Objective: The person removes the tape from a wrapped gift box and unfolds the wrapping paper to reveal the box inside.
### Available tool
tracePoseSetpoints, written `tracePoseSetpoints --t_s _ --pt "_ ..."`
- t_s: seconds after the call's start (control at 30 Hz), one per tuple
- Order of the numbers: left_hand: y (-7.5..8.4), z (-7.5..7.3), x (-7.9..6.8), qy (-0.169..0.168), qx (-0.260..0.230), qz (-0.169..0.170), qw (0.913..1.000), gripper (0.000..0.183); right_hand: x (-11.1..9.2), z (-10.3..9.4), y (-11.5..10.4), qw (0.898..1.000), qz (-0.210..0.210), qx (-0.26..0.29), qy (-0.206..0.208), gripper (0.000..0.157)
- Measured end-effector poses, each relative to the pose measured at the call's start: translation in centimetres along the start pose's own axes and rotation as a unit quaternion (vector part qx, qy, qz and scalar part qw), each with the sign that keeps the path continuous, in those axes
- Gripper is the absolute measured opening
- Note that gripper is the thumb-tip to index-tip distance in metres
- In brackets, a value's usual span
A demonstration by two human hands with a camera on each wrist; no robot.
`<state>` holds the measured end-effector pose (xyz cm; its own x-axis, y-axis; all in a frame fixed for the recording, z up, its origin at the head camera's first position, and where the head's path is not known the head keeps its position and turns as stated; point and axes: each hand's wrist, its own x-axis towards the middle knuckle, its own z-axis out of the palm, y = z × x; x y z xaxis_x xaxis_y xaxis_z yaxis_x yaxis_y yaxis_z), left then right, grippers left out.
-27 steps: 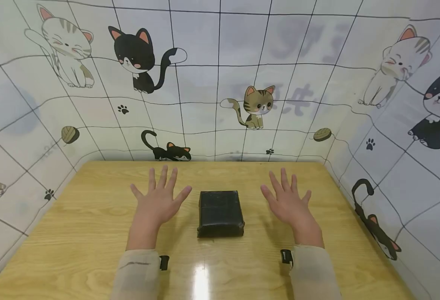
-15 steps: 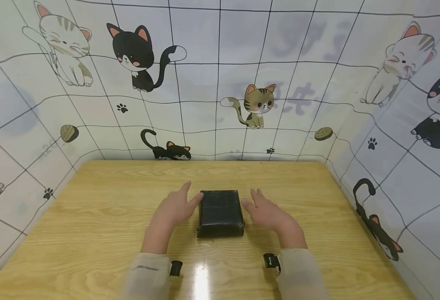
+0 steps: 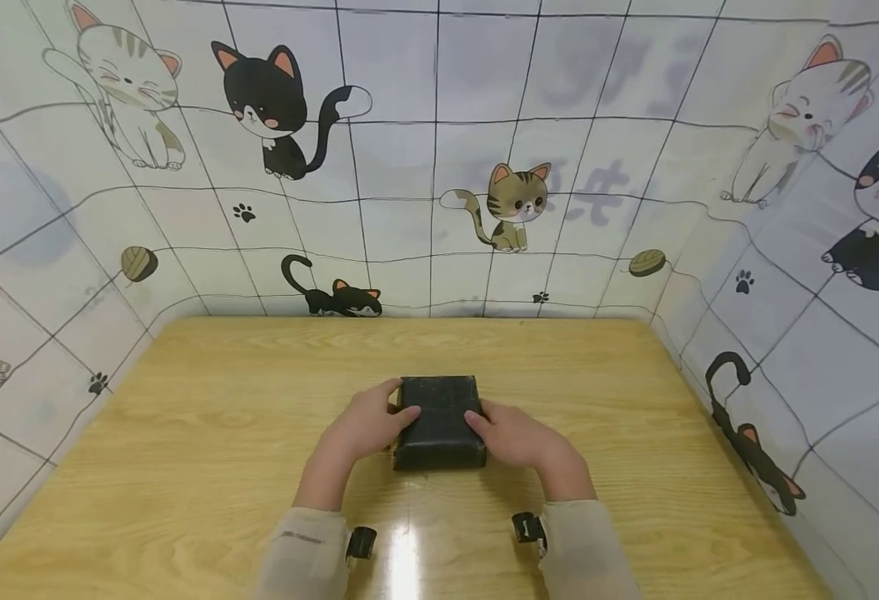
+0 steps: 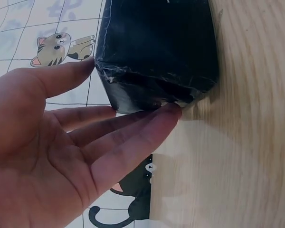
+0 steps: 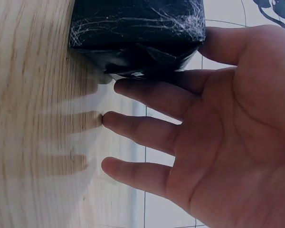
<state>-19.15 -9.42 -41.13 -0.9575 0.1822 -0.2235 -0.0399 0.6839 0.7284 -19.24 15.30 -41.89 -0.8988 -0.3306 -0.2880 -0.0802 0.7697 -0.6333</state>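
Note:
A black box [image 3: 440,433] with a scuffed, creased wrapping lies on the wooden table. On its left side my left hand [image 3: 367,425] grips it, thumb over the top edge and fingers against the side. In the left wrist view, the fingertips [image 4: 171,110] reach the box's lower edge. My right hand [image 3: 517,435] holds the opposite side, its thumb on the top. The right wrist view shows thumb and index finger at the box [image 5: 137,28], while the other fingers [image 5: 137,130] spread below it, close to the tabletop. Folded wrapping shows on the box's ends.
The wooden table [image 3: 184,450] stretches out around the box. Behind it and at both sides hangs a white gridded sheet [image 3: 402,167] printed with cartoon cats. A small black device [image 3: 362,542] sits at the left wrist and another black device [image 3: 526,527] at the right.
Both hands have come down and inward from either side, from spread fingers over the table to holding the box. The box stays in its place.

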Motion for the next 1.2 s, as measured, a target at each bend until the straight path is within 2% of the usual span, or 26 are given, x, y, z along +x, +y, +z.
tracePoseSetpoints --t_s 0.3,0.47,0.57,0.67,0.83,0.9,1.0,1.1,1.2 --pt "0.1 0.5 -0.2 -0.021 -0.032 0.001 0.9992 0.076 0.0 0.1 0.0 1.0 0.015 -0.011 0.004 0.055" --pt "-0.3 0.5 -0.2 -0.023 -0.056 -0.002 0.9982 0.077 -0.6 -0.3 -0.2 1.0 0.004 -0.002 0.014 0.062" --pt "-0.8 0.4 -0.3 -0.026 -0.088 -0.01 0.9957 0.081 -1.1 -0.9 -0.5 1.0 -0.006 0.016 0.026 0.066" --pt "-1.1 0.3 -0.5 -0.027 -0.103 -0.012 0.9943 0.086 -1.7 -1.6 -0.9 0.998 -0.031 0.038 0.041 0.062" --pt "-0.8 0.2 -0.8 -0.041 -0.147 0.002 0.9883 0.081 -2.4 -2.4 -2.3 0.993 -0.078 0.059 0.072 0.045" --pt "-0.5 0.2 -0.8 -0.057 -0.185 0.009 0.981 0.082 -2.5 -2.3 -3.0 0.989 -0.096 0.073 0.08 0.045" --pt "0.0 0.2 -0.9 -0.054 -0.22 0.01 0.974 0.081 -2.5 -1.9 -4.0 0.983 -0.137 0.094 0.081 0.051" --pt "0.5 -0.1 -1.1 -0.035 -0.203 0.017 0.9783 0.09 -2.2 -1.3 -4.6 0.976 -0.171 0.115 0.064 0.057" --pt "0.8 -0.4 -1.4 -0.027 -0.178 0.018 0.9834 0.108 -1.9 -0.7 -4.9 0.974 -0.175 0.133 0.05 0.061"
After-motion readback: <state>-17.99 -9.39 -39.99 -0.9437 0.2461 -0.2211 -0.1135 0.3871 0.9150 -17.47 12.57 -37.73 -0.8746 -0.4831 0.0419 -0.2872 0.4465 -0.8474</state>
